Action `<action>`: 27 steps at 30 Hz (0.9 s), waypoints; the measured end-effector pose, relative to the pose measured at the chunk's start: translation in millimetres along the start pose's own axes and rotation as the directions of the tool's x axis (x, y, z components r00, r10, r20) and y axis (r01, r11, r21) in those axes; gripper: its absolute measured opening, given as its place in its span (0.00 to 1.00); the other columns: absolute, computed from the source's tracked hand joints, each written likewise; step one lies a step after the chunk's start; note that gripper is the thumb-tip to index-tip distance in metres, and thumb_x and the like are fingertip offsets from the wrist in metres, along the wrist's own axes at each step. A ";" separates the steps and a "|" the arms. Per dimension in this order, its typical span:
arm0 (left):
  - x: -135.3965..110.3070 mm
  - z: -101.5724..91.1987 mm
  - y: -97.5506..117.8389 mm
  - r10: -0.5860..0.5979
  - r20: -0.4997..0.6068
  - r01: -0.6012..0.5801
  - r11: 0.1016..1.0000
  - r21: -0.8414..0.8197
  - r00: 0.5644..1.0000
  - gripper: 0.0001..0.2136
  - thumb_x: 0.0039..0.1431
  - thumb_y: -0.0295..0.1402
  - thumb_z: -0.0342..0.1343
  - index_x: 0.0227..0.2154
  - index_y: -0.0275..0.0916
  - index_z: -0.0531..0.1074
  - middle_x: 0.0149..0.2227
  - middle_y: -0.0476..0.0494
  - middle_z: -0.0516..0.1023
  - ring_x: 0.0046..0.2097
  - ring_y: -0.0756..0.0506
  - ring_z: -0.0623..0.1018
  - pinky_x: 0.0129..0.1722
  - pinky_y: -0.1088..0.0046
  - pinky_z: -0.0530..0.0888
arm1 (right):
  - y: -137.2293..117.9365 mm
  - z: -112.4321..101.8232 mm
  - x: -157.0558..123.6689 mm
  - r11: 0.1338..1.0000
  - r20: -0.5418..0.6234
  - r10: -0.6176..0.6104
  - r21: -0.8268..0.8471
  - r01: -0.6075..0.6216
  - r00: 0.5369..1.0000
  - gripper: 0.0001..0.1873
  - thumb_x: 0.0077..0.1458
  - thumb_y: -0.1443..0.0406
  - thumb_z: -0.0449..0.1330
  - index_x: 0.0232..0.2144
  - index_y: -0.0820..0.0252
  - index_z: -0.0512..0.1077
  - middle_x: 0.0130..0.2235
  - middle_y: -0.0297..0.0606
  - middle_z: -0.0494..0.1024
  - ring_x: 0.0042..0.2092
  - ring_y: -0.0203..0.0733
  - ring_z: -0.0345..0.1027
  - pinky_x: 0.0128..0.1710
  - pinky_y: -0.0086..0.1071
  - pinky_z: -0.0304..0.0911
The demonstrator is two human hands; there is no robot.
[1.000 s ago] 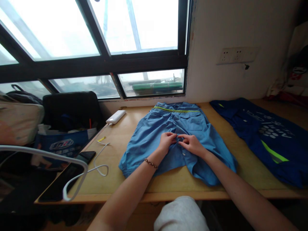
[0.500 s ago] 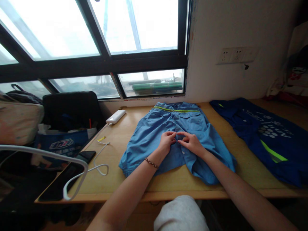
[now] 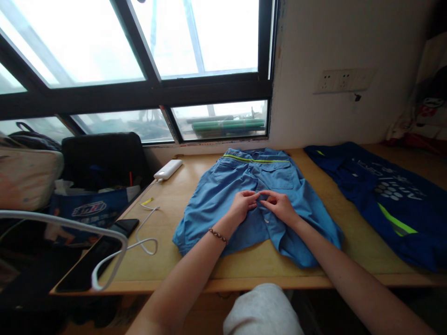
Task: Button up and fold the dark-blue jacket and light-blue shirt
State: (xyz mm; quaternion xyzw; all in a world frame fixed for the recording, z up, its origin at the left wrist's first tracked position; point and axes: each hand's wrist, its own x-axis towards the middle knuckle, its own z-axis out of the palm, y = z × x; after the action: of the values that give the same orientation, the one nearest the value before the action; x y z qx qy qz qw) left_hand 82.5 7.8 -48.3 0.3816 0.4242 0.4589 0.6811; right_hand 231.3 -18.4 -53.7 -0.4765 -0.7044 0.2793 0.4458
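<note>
Pinching blue garment (image 3: 209, 204) at its front opening w/ L hand (image 3: 243, 205); R hand (image 3: 280, 207) just beside, thumb & index curved, can't tell if grip's on cloth. Garment's spread on desk (image 3: 164, 242), btwn wht device (image 3: 169, 170) & navy shirt (image 3: 363, 184).

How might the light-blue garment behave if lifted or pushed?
The light-blue garment would probably sag when lifted, given how creased and rumpled it looks. Pushed, it would likely bunch up rather than roll, since it lies spread on the table.
</note>
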 end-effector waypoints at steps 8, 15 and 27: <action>-2.2 4.4 3.4 -0.101 -0.045 0.095 0.988 -0.125 0.994 0.11 0.40 0.19 0.58 0.28 0.33 0.65 0.22 0.49 0.70 0.21 0.54 0.71 0.24 0.79 0.69 | -0.7 1.1 0.0 0.998 0.003 0.029 0.053 -0.029 1.000 0.20 0.45 0.60 0.57 0.42 0.62 0.70 0.18 0.28 0.65 0.21 0.31 0.55 0.23 0.25 0.54; -3.0 6.5 -0.4 -0.080 -0.092 0.060 0.978 -0.199 0.992 0.15 0.36 0.16 0.54 0.29 0.35 0.62 0.21 0.51 0.68 0.23 0.53 0.72 0.25 0.79 0.68 | -6.1 0.7 -1.0 0.993 0.042 0.027 0.117 -0.031 0.999 0.22 0.45 0.61 0.57 0.44 0.61 0.68 0.17 0.26 0.61 0.20 0.29 0.51 0.21 0.24 0.50; -1.6 5.1 -3.5 0.042 -0.029 -0.048 0.967 -0.252 0.999 0.17 0.30 0.17 0.57 0.27 0.36 0.61 0.22 0.54 0.67 0.23 0.54 0.71 0.24 0.80 0.67 | 14.4 2.1 5.8 0.910 0.167 0.156 0.360 -0.208 0.973 0.27 0.42 0.60 0.61 0.47 0.61 0.67 0.15 0.24 0.58 0.17 0.27 0.48 0.16 0.24 0.44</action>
State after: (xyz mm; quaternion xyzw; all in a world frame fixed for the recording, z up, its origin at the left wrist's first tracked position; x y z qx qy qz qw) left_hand 87.9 4.6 -49.3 0.2957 0.3617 0.5289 0.7085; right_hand 234.6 -7.3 -64.3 -0.4262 -0.6190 0.4806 0.4519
